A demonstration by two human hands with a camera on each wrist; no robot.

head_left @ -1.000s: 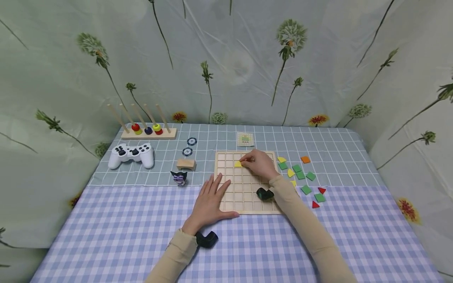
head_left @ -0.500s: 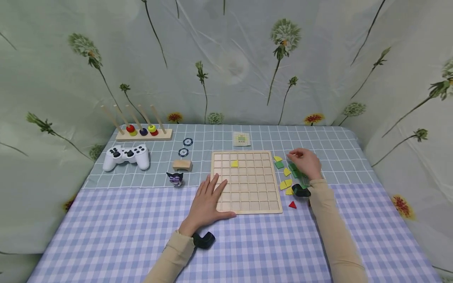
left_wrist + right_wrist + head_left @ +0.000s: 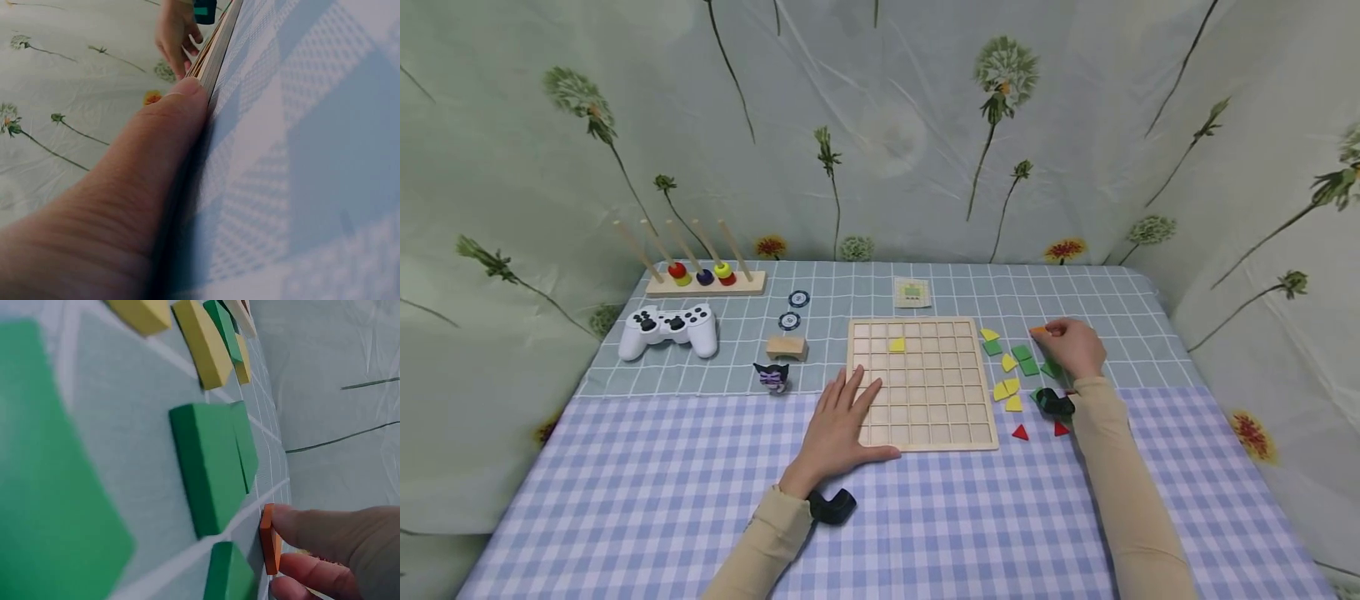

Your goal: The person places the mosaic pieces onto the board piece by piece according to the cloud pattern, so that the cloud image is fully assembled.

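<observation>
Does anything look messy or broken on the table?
Nothing looks broken or spilled. The green tiles and yellow tiles lie scattered at different angles to the right of the wooden board, so that part looks a bit messy.

Grid board (image 3: 925,400) mid-table (image 3: 925,517), left hand (image 3: 842,429) over its near left corner. Lone tile (image 3: 897,345) on board, far left part. Card (image 3: 912,292) straight behind. Over to right: loose tiles (image 3: 1009,362) scattered beside board; pinched tile (image 3: 1040,332) in right hand (image 3: 1077,347), behind most of them. Now left: block (image 3: 786,348), figurine (image 3: 772,377) just before it, two discs (image 3: 789,321) behind. Farther left, controller (image 3: 668,331); behind that, peg rack (image 3: 706,286), beads (image 3: 703,277) on pegs. Curtain (image 3: 895,167) behind everything.
</observation>
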